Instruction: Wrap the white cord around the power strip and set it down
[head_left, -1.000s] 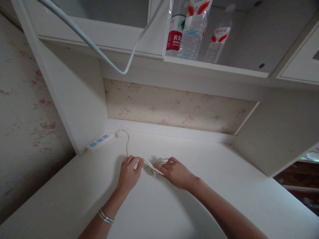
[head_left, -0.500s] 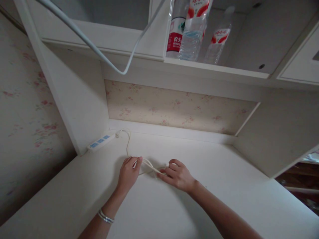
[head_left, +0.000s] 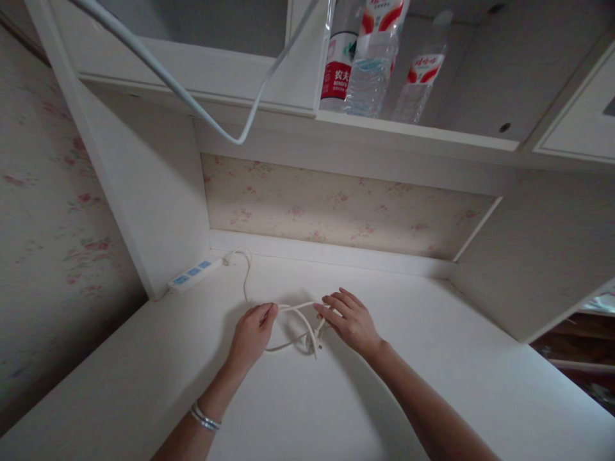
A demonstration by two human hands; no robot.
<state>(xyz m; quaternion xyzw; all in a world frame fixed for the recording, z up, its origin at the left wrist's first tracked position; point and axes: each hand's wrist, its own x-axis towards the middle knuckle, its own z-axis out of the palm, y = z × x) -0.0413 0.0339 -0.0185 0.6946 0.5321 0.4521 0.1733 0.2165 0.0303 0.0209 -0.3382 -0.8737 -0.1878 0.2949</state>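
Note:
A cream power cord point(head_left: 296, 308) runs between my two hands above the white desk. My left hand point(head_left: 253, 331) is closed, pinching the cord between thumb and fingers. On the other side my right hand point(head_left: 350, 320) grips the cord with its fingertips, thumb side hidden in part. Below the hands hangs a loop of the cord, with its plug point(head_left: 311, 344) low between them, close to the desktop. From the left hand the cord leads back to a white power strip point(head_left: 198, 274) with blue socket faces, lying against the left side panel.
The white desktop point(head_left: 307, 410) reaches back to a flowered wall panel point(head_left: 331, 205). Overhead, an open shelf point(head_left: 413, 130) holds several plastic bottles point(head_left: 369, 77). A pale bent tube point(head_left: 192, 105) crosses the upper left. Side panels point(head_left: 144, 186) stand left and right.
My right hand has risen slightly and moved a little right, its fingers shifting on the cord. The loop between the hands has opened wider, and the plug shows more clearly. My left hand stays nearly in place.

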